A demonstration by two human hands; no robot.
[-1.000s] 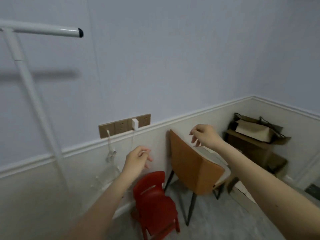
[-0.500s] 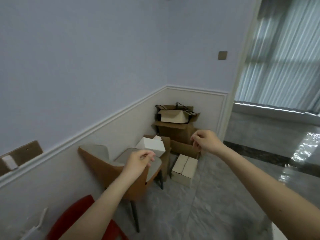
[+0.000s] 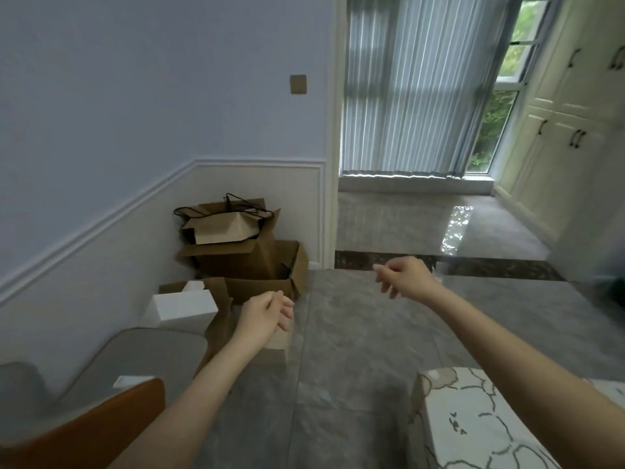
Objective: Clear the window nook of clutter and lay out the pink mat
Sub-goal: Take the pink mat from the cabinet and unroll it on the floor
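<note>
Ahead, both hands float empty over the grey floor: left hand (image 3: pixel 267 314) and right hand (image 3: pixel 404 277), fingers loosely curled (each grip holding nothing). Window nook (image 3: pixel 436 228) lies beyond, right of the stacked cardboard boxes (image 3: pixel 250 255); pink mat not seen, so its direction can't be told.

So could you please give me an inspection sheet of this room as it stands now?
Surface: grey stone-look floor; raised nook platform by the window, bare where visible.
Job's things: pink mat, nothing seen.
Clutter: stacked brown cardboard boxes in the corner; white box beside them.
Grips: left hand and right hand loosely curled, holding nothing.
Cables: black cord on the top box.
Surroundings: vertical blinds, cream cupboards, chair.
</note>
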